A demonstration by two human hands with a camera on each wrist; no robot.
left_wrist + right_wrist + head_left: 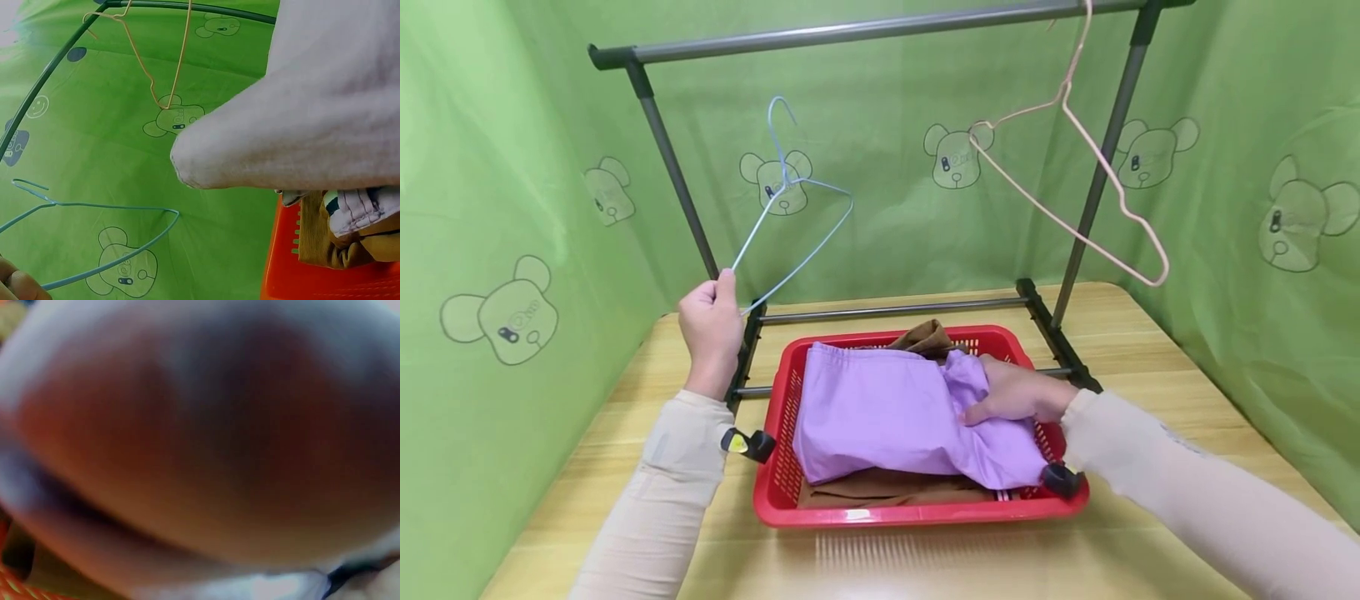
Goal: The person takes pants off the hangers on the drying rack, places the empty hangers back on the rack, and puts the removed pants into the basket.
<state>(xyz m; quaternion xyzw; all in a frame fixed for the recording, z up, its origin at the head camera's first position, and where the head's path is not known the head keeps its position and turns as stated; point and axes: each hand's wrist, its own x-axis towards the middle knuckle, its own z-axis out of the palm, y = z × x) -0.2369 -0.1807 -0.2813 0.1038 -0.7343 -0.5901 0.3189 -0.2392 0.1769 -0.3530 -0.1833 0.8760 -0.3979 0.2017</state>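
My left hand (711,335) grips a light blue wire hanger (758,227) at one shoulder, left of the basket, with the hook up. In the left wrist view, part of that hanger (112,206) shows bare, beside my fingertips. Inside the red basket (857,517), my right hand (1022,392) pinches the crumpled right side of a purple garment (880,408), thumb on top and fingers partly hidden by cloth. The garment lies folded over brown clothing (887,485). Blurred close surfaces fill most of the right wrist view.
A grey metal clothes rack (850,32) stands behind the basket, its base on the wooden table (1150,358). From its rail hangs a pink wire hanger (1052,217) at the right. Green curtain (880,242) with printed bear faces encloses the back and sides.
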